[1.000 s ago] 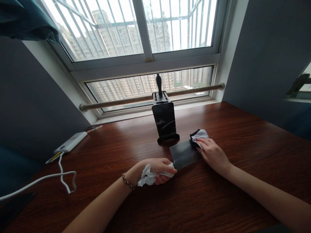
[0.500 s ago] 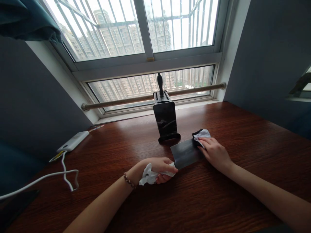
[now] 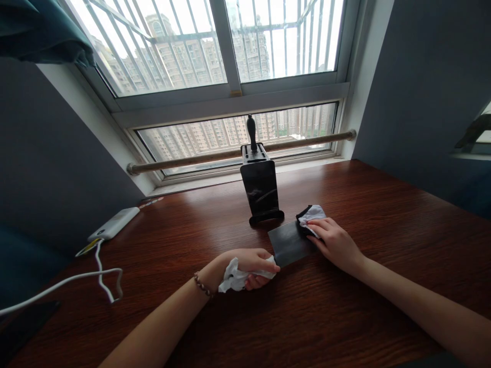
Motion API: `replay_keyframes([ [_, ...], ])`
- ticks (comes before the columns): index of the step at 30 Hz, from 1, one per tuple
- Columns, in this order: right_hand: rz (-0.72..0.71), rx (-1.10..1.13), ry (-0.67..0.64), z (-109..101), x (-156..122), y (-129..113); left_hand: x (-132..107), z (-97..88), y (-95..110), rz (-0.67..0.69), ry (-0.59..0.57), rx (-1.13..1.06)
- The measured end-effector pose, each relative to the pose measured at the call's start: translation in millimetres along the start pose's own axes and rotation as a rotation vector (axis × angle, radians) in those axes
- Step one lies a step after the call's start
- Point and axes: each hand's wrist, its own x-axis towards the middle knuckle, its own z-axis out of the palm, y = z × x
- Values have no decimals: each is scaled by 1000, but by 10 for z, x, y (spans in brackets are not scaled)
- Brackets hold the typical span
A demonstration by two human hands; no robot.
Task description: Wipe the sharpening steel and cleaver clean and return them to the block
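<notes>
My left hand [image 3: 255, 263] is closed around the near end of a cleaver, and its handle is hidden in the grip. A crumpled white tissue [image 3: 232, 276] is bunched under those fingers. The broad grey cleaver blade [image 3: 288, 246] points right, just above the table. My right hand [image 3: 335, 244] pinches a white cloth with a black edge [image 3: 311, 214] against the blade's far end, covering that end. Behind the blade stands a black knife block [image 3: 260, 189] with one black knife handle [image 3: 251, 132] sticking up from it.
The brown wooden table [image 3: 184, 225] runs up to a barred window. At the left lie a white power bank [image 3: 115, 225] and a white cable [image 3: 102, 268]. A rail [image 3: 192, 162] crosses the window behind the block.
My right hand and the cloth have slid a little left along the blade, towards my left hand. The left hand keeps its grip in almost the same place.
</notes>
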Motion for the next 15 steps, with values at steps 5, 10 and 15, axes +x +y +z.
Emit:
replay_keyframes([
  [5,-14,42,-9,-8,5,-11,-4,5,3,4,-5,0],
  [10,-14,55,-9,4,6,4,5,-3,-13,1,18,-25],
  [15,-13,58,-10,-7,9,-10,15,-20,-20,-4,12,0],
])
